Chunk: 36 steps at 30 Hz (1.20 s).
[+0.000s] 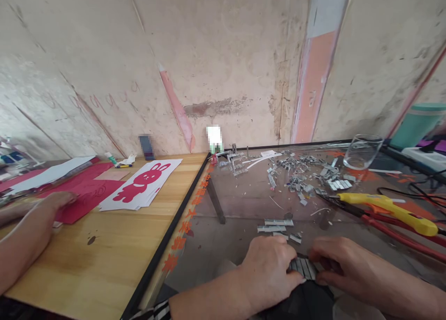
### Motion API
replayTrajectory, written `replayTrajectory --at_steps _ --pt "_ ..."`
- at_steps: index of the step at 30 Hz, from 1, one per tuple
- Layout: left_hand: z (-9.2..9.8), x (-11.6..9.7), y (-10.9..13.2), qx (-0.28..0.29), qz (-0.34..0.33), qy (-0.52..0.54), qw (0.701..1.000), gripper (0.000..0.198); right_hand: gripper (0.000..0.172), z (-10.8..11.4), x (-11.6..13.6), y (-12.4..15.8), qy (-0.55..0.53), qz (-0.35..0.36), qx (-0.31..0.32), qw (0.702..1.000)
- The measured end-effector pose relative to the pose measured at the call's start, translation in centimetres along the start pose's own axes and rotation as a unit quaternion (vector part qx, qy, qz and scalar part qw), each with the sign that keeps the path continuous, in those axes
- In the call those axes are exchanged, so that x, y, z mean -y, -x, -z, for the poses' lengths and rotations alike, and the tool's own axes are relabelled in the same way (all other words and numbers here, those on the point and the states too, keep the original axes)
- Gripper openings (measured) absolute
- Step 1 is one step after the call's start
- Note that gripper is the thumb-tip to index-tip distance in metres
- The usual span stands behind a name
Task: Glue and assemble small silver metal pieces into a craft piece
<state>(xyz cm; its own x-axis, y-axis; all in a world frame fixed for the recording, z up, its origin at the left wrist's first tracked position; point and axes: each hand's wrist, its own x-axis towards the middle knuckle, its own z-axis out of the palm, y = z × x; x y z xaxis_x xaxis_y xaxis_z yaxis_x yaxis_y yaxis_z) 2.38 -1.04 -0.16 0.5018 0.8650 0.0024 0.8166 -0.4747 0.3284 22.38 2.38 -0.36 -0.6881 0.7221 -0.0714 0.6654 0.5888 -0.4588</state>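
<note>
Far L: co-worker's hand [62, 201] on red paper [81, 204], next to a white sheet w/ red rabbit [142, 183], all on the wooden tabletop [104, 250]. Then R across the black edging to the glass-look tabletop [233, 245].

L hand [273, 259]: thumb + fingers pinching L end of the ribbed metal strip [302, 268], low in view, btwn both hands, over dark cloth [306, 299]. Loose metal strips [278, 225] lie just beyond L hand; scrap pile [299, 173] farther back.

Strip looks lt., thin, fairly stiff lengthwise; prob bends at the lines btwn segments if forced. Not fragile like glass, but cut edges may be sharp. Smooth metal, prob a bit slippery, so best hold = short pinch, one end each side, pads on flat faces, off the edges.

R hand [336, 259]: thumb + fingers curled in at strip's R end; fingertips partly hidden, can't tell if pinching. Past it: clear drinking glass [363, 152], yellow-handled tool [390, 207], red-handled pliers [386, 233], apart from both hands.
</note>
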Motion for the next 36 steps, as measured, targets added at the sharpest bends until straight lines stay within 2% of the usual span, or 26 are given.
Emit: replayTrajectory --at_steps 20,28,36 --pt "-0.11 0.12 0.03 -0.004 -0.013 -0.001 1.0 0.026 0.011 0.03 0.18 0.1 0.007 -0.004 0.002 1.0" --pt "0.42 0.36 -0.06 0.002 0.004 0.05 0.999 0.034 0.011 -0.07 -0.3 0.33 0.004 -0.005 0.012 1.0" --pt "0.13 0.75 -0.04 -0.001 0.003 0.057 0.998 0.023 0.011 -0.25 -0.53 0.24 0.009 -0.01 0.02 1.0"
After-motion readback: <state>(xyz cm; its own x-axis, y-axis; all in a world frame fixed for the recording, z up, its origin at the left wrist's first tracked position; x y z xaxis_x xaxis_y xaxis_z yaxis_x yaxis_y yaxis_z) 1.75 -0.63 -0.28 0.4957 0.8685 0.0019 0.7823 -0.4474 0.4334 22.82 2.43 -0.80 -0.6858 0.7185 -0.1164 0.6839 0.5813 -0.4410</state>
